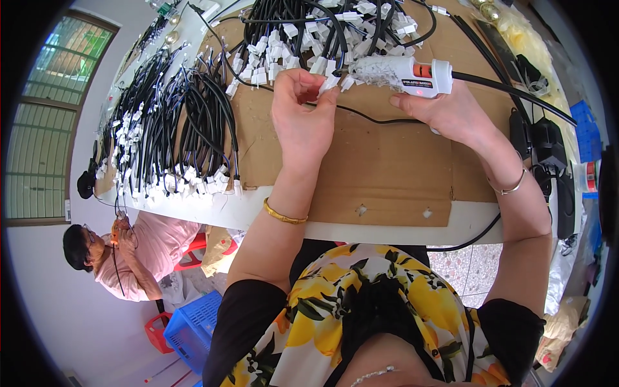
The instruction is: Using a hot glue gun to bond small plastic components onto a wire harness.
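Observation:
My left hand (302, 122) pinches a small white plastic connector (330, 82) between thumb and fingertips, above the cardboard. Wrapped around a white glue gun (431, 76) is my right hand (454, 115), whose fingers are partly hidden behind the gun. The gun's dark nozzle points left and is close to the connector; whether they touch I cannot tell. Clear stringy glue coats the front of its body. A thick black cord (509, 92) leads from its rear toward the right. Beyond both hands lies a heap of black cables (296, 29) with white connectors on their ends.
More bundled black cables (206, 122) with white ends lie at the left of the table. Cardboard sheeting (387, 187) covers the middle. Black power adapters (548, 145) sit at the right edge. A co-worker in pink (155, 251) handles an orange tool at the left. A blue crate (193, 326) stands below.

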A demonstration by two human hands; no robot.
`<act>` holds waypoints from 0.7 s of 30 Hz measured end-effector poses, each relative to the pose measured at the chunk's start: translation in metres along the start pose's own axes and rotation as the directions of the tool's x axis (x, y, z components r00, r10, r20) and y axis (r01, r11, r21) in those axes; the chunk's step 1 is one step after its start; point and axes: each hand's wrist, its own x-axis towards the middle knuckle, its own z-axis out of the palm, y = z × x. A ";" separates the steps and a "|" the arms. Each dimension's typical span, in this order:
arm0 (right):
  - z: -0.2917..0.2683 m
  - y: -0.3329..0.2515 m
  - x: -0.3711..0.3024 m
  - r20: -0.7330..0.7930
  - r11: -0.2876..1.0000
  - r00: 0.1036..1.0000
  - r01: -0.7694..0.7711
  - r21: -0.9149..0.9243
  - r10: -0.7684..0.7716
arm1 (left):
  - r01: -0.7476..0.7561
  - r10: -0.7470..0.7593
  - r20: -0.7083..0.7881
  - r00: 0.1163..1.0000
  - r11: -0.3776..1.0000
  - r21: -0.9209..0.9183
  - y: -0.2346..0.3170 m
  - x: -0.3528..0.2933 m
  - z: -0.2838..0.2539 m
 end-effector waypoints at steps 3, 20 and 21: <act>-0.001 -0.002 0.000 0.015 0.999 0.999 -0.030 -0.044 0.030 | -0.036 0.035 0.010 0.999 0.998 0.057 0.002 -0.001 0.000; 0.000 0.001 0.000 0.064 0.999 0.998 -0.028 -0.018 0.029 | -0.036 0.031 0.037 0.999 0.991 0.132 0.005 -0.002 0.000; -0.003 -0.001 0.000 0.062 0.999 0.998 -0.028 -0.019 0.029 | -0.001 -0.001 0.027 1.000 0.996 0.086 0.005 -0.002 0.001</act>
